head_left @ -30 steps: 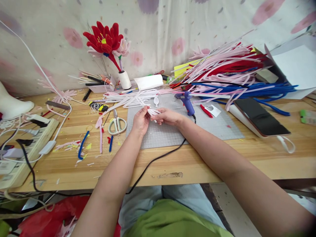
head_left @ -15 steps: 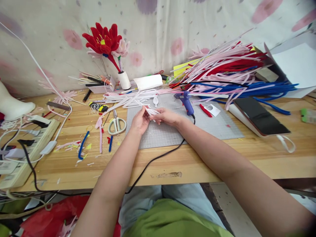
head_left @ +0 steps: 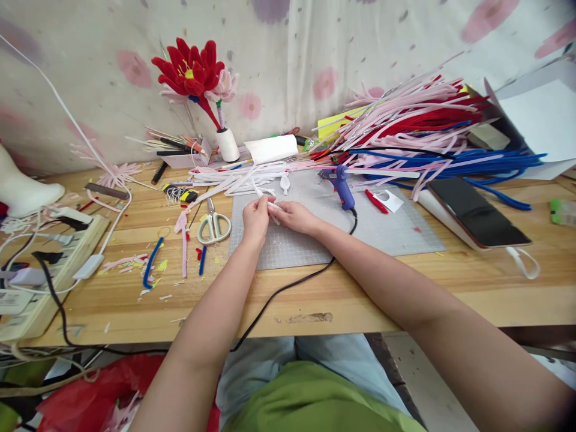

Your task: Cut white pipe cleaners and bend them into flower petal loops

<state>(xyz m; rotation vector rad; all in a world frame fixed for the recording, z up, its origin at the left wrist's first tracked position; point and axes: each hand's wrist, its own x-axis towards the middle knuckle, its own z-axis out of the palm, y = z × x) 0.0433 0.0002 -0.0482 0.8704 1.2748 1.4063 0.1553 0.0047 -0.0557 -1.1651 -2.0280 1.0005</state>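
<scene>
My left hand (head_left: pixel 256 219) and my right hand (head_left: pixel 296 217) meet over the grey cutting mat (head_left: pixel 288 247), both closed on white pipe cleaners (head_left: pixel 274 206). Only short white lengths show between the fingers; the rest is covered by my hands. Just beyond them lies a small white petal-shaped piece (head_left: pixel 284 184). A bundle of white pipe cleaners (head_left: pixel 240 177) is spread behind my left hand. To the left rest scissors (head_left: pixel 214 228) with pale handles. A purple glue gun (head_left: pixel 341 187) lies on the mat to the right of my right hand.
A red fuzzy flower (head_left: pixel 191 71) stands in a white spool (head_left: pixel 227 146) at the back. Pink, red and blue pipe cleaners (head_left: pixel 418 126) heap at back right, near a phone (head_left: pixel 477 210). A power strip (head_left: pixel 72 264) is at left. The black cord (head_left: pixel 288 289) crosses the table's front.
My left hand has turned over, its back now more toward me, and its fingers have closed in. Less of the white pipe cleaners shows between my hands.
</scene>
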